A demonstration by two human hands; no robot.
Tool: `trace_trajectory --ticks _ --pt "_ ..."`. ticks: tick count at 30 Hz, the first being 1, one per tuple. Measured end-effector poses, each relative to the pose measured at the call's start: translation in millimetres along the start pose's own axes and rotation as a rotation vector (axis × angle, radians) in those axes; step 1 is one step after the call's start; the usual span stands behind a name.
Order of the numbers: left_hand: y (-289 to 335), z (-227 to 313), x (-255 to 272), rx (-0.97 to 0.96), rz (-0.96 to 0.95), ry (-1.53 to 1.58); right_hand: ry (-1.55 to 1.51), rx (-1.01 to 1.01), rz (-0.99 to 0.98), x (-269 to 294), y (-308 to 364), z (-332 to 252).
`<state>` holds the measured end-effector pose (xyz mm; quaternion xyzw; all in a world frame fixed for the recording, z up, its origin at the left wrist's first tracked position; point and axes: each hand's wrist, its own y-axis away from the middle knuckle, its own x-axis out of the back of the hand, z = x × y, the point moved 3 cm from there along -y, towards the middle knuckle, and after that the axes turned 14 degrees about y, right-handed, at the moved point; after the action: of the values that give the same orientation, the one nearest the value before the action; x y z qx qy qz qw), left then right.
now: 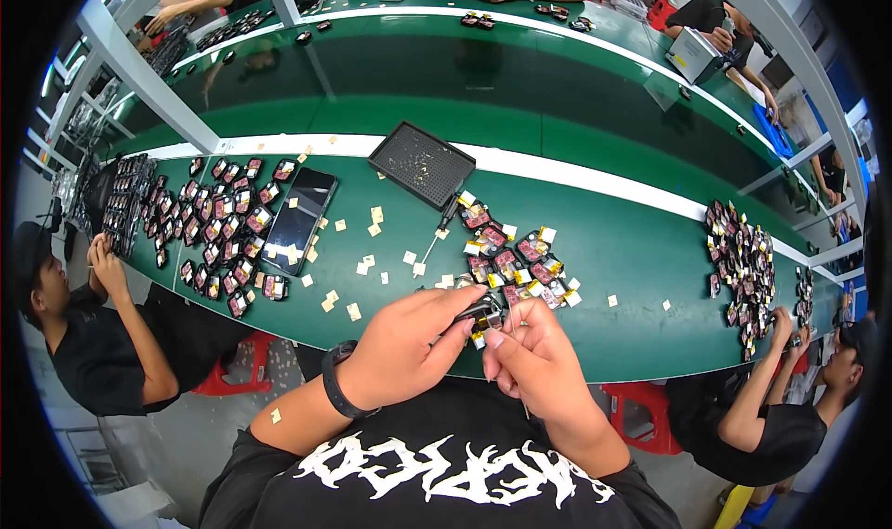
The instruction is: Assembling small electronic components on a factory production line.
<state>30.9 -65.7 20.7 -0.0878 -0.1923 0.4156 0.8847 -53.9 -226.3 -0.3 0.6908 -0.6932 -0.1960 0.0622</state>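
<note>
We pinch one small part [485,317] between our left hand [409,348] and right hand [534,362], both closed on it. At twelve o'clock a small pile [511,255] waits; at ten o'clock many parts [223,232] lie spread out.

Wearer: black short-sleeved T-shirt [437,473] with a large white print in jagged, angular lettering across the chest. Left wrist: black band [336,380], plain and narrow, like a watch or fitness strap. Forearms and both hands bare, no gloves or rings visible.
</note>
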Motion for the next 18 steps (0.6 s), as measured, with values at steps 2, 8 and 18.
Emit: trace_trajectory --ticks 2,8,18 --pt "1 0 -1 -0.061 0.019 -0.005 -0.06 -0.068 -0.009 1 -4 3" --pt "0 0 2 -0.056 -0.008 0.035 -0.014 -0.002 0.078 3 -8 9" --pt "6 -9 -1 -0.05 0.006 0.069 -0.043 -0.046 0.018 2 -4 6"
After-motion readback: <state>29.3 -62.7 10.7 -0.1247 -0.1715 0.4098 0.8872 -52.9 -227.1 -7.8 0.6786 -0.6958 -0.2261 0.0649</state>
